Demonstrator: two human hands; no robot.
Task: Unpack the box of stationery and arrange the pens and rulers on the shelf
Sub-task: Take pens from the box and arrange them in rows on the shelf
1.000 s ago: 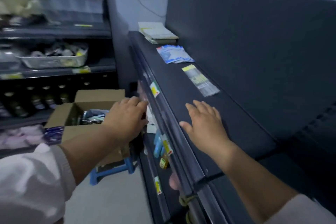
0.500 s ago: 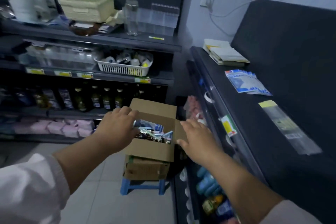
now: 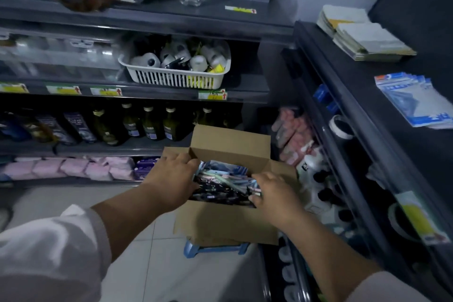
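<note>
Head view: I am at the unpacking step, both hands down in the open cardboard box (image 3: 228, 223), which sits on a blue stool (image 3: 213, 249) on the floor. My left grip (image 3: 175, 179) bends over the box's left edge with its fingertips buried among the contents, so I cannot tell whether it holds anything. My right grip (image 3: 274, 193) has fingers above and thumb below the near ends of the pen packs (image 3: 220, 179), pinching them. The packs lie between my two grips, a loose heap of slim clear sleeves, pale green, pink and dark, piled crosswise and slippery-looking. I cannot pick out any rulers.

Next, I judge, I must gather a bundle firmly, lift it clear of the flaps, and carry it up and right of my right grip to the dark shelf (image 3: 392, 86), where blue packets (image 3: 414, 100) and a stack of notebooks (image 3: 362, 39) already lie.
</note>
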